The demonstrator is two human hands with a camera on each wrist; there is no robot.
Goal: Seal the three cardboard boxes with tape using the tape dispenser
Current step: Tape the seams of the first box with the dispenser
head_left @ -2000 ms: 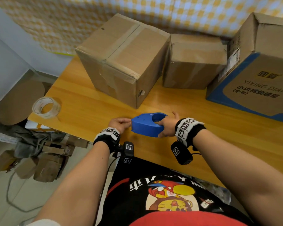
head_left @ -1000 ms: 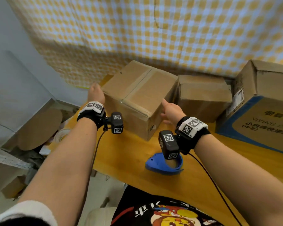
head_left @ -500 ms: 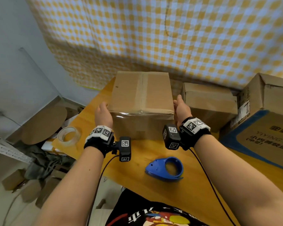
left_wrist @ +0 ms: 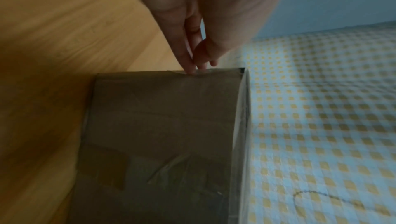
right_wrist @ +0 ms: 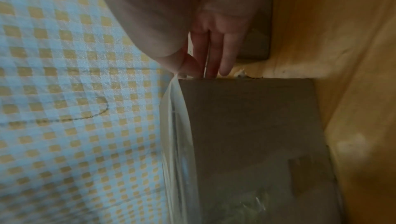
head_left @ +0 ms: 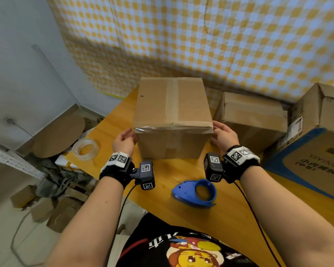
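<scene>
A brown cardboard box (head_left: 172, 112) stands square in front of me on the wooden table (head_left: 229, 214), with tape along its top seam and clear tape over its near top edge. My left hand (head_left: 123, 140) touches its left near corner with straight fingers (left_wrist: 189, 68). My right hand (head_left: 223, 134) touches the right near corner the same way, fingers (right_wrist: 211, 65) flat against the box (right_wrist: 246, 134). The blue tape dispenser (head_left: 195, 192) lies on the table between my wrists, held by neither hand. A second box (head_left: 253, 116) and a third printed box (head_left: 316, 143) stand to the right.
A loose roll of clear tape (head_left: 86, 149) lies at the table's left corner. A yellow checked cloth (head_left: 201, 45) hangs behind the boxes. Cardboard scraps and clutter (head_left: 52, 199) cover the floor on the left, below the table's edge.
Both hands left the dispenser on the table and reached for the left box. They turned it square to me and now rest at its near corners.
</scene>
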